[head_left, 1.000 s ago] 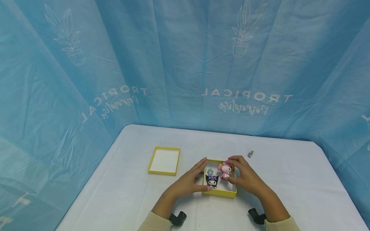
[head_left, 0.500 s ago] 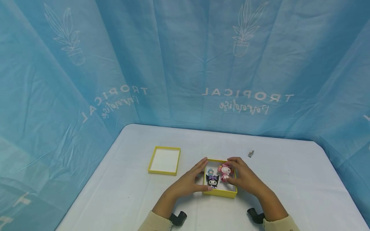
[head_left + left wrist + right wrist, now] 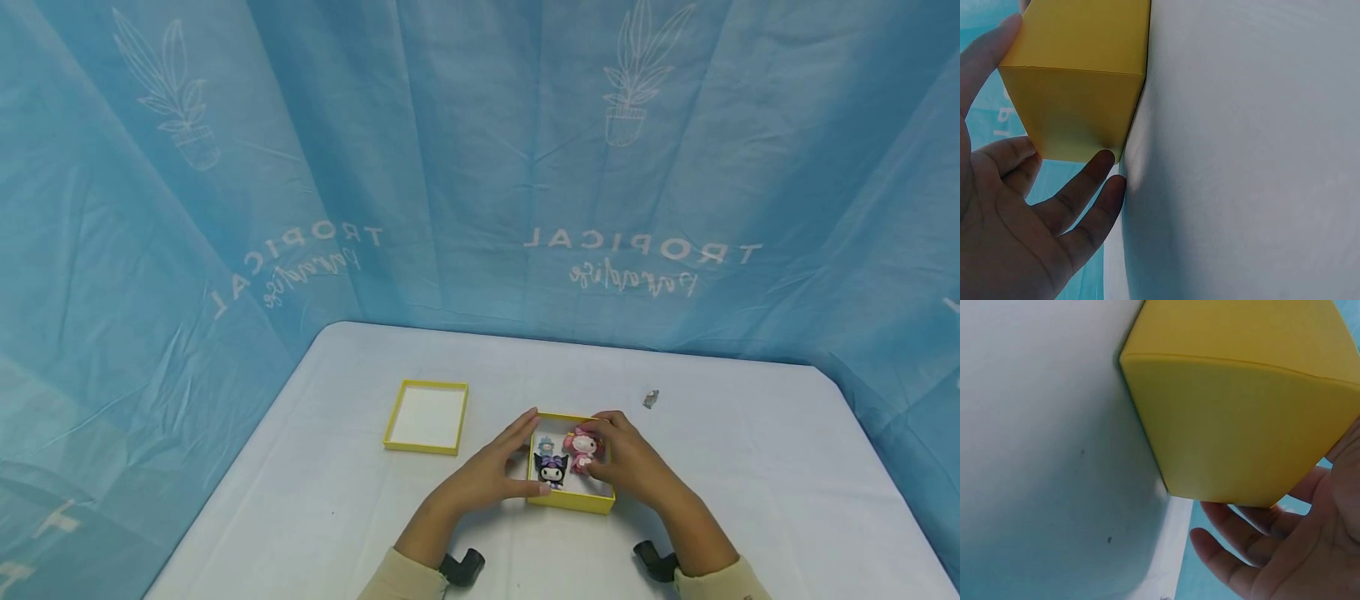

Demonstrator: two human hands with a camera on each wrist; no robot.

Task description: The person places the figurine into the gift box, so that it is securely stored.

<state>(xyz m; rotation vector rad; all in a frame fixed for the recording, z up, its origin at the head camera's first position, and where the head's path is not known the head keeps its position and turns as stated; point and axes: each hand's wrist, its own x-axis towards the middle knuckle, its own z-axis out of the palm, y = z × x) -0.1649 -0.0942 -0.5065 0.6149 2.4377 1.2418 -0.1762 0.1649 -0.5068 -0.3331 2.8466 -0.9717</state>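
Note:
A yellow open-topped box (image 3: 573, 502) with a white inside sits on the table. My left hand (image 3: 483, 479) grips its left end, thumb on the near wall and fingers at the far corner; in the left wrist view some fingers of this hand (image 3: 1016, 219) touch the yellow side (image 3: 1079, 115). My right hand (image 3: 636, 467) reaches over the right wall, pinching a pink-hooded figurine (image 3: 583, 446) between thumb and fingers inside the box. Beside it are a black-hooded figurine (image 3: 551, 472) and a small blue figurine (image 3: 546, 447). The right wrist view hides the figurines behind the box wall (image 3: 1241, 425).
A shallow yellow-rimmed lid (image 3: 425, 417), white inside up, lies to the left of the box. Behind the box to the right is a small silvery object (image 3: 651, 399), too small to identify. Blue printed curtains (image 3: 480, 167) hang behind the white-covered table (image 3: 750, 467).
My right hand has moved slightly left, and the pink figurine has shifted a little lower and left within the box. The left hand and the lid stay where they were.

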